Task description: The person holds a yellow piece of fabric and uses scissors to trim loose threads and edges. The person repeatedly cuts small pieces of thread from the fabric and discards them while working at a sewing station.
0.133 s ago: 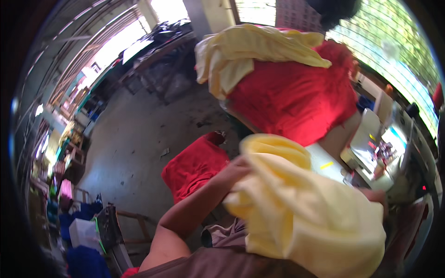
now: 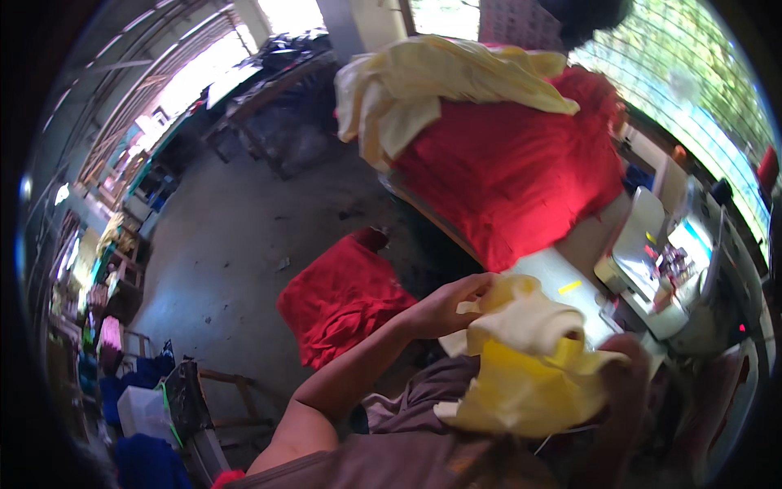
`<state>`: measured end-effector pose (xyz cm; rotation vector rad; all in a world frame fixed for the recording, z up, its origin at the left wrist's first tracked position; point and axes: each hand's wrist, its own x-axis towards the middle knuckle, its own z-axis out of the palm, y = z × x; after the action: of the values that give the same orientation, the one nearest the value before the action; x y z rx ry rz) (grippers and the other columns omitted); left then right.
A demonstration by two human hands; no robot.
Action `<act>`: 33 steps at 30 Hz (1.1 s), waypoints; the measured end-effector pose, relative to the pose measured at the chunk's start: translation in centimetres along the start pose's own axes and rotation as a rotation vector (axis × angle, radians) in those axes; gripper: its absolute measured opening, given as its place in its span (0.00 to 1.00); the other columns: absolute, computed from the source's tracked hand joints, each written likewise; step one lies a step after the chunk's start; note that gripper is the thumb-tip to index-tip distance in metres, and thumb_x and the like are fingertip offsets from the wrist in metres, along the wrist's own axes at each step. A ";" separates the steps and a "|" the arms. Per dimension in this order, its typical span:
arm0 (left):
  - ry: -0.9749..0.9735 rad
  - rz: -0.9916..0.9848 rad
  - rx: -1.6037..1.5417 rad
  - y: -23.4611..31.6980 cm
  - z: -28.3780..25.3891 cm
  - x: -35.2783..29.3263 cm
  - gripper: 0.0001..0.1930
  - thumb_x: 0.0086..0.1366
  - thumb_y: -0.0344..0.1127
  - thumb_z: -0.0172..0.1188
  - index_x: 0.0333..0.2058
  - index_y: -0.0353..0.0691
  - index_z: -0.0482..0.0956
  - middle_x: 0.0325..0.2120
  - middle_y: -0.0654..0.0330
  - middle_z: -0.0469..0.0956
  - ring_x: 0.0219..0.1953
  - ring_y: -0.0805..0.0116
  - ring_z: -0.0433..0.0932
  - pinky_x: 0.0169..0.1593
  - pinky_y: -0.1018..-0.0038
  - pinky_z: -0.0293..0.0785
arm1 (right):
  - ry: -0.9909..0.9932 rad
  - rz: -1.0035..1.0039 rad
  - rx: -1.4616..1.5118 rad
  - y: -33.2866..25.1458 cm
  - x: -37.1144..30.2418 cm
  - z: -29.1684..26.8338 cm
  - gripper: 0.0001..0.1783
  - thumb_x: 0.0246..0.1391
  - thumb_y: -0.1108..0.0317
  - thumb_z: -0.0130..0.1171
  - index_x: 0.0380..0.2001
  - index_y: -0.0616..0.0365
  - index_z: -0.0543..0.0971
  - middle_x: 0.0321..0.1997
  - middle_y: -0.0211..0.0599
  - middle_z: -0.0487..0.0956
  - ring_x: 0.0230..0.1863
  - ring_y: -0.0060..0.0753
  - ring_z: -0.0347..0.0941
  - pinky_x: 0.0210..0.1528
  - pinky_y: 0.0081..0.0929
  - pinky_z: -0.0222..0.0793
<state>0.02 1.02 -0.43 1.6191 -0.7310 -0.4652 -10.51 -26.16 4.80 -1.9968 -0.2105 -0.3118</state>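
A pale yellow piece of cloth (image 2: 529, 367) hangs bunched between my two hands, above my lap. My left hand (image 2: 456, 306) pinches its upper left edge, with the arm bent in from the lower left. At the cloth's right side my right hand (image 2: 626, 363) is blurred, its fingers curled in against the fabric. Just beyond the cloth is the white bed of a sewing machine (image 2: 643, 261), with a lit needle area and a yellow strip on the plate. Red cloth (image 2: 513, 171) covers the table ahead, with more yellow cloth (image 2: 448, 77) heaped on it.
A folded red cloth pile (image 2: 338, 293) sits low, left of my left forearm. Farther left are a wooden stool frame (image 2: 236, 383), a pale plastic bin (image 2: 147, 414) and dark blue cloth (image 2: 151, 463). A cluttered table (image 2: 281, 81) stands at the back. Barred windows (image 2: 692, 90) line the right.
The yellow cloth has dropped and bunched up closer to my lap, baring more of the machine bed. My left hand has moved slightly right; my right hand has come left, in front of the machine.
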 end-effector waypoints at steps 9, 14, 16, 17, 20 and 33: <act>-0.304 -0.113 0.144 -1.5 7.6 5.7 0.19 0.50 0.37 0.58 0.40 0.34 0.70 0.33 0.56 0.73 0.38 0.69 0.70 0.42 0.75 0.65 | -0.037 0.366 0.230 2.1 -2.0 -0.4 0.13 0.42 0.77 0.53 0.35 0.59 0.70 0.26 0.29 0.70 0.28 0.18 0.64 0.31 0.15 0.61; -0.159 -0.358 -0.241 -2.3 6.6 6.3 0.11 0.55 0.35 0.54 0.32 0.31 0.72 0.23 0.65 0.72 0.25 0.83 0.68 0.29 0.86 0.65 | 0.039 0.584 0.416 4.6 -4.6 -2.3 0.18 0.44 0.78 0.50 0.42 0.62 0.64 0.29 0.28 0.68 0.30 0.15 0.63 0.31 0.13 0.60; -0.127 -0.414 -0.257 -2.4 6.8 7.3 0.12 0.56 0.36 0.54 0.31 0.30 0.72 0.22 0.65 0.72 0.24 0.84 0.68 0.27 0.86 0.65 | 0.066 0.621 0.453 6.0 -5.1 -1.8 0.18 0.45 0.78 0.50 0.42 0.63 0.64 0.31 0.30 0.69 0.32 0.16 0.64 0.34 0.13 0.60; -0.133 -0.436 -0.270 -2.7 6.9 7.7 0.11 0.57 0.36 0.53 0.30 0.30 0.71 0.22 0.64 0.72 0.24 0.83 0.68 0.27 0.86 0.65 | 0.078 0.637 0.470 6.5 -5.3 -1.5 0.18 0.45 0.78 0.49 0.42 0.63 0.64 0.32 0.30 0.69 0.33 0.16 0.64 0.35 0.14 0.61; -0.125 -0.474 -0.306 -3.5 6.6 8.9 0.09 0.59 0.34 0.49 0.29 0.31 0.70 0.22 0.64 0.72 0.24 0.83 0.69 0.28 0.86 0.65 | 0.119 0.606 0.629 7.3 -5.2 -0.9 0.19 0.45 0.78 0.49 0.44 0.65 0.63 0.37 0.34 0.69 0.38 0.19 0.65 0.41 0.16 0.61; -0.303 0.039 0.350 -0.6 8.3 8.8 0.12 0.54 0.36 0.53 0.31 0.31 0.72 0.26 0.51 0.72 0.30 0.58 0.71 0.37 0.72 0.67 | 0.194 0.526 0.757 6.4 -3.7 1.4 0.31 0.43 0.81 0.51 0.53 0.61 0.54 0.35 0.35 0.69 0.37 0.21 0.66 0.40 0.18 0.61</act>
<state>0.92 -10.97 -1.62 1.8758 -1.1188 -0.5861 -12.06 -27.65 -2.40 -1.2000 0.2874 -0.0611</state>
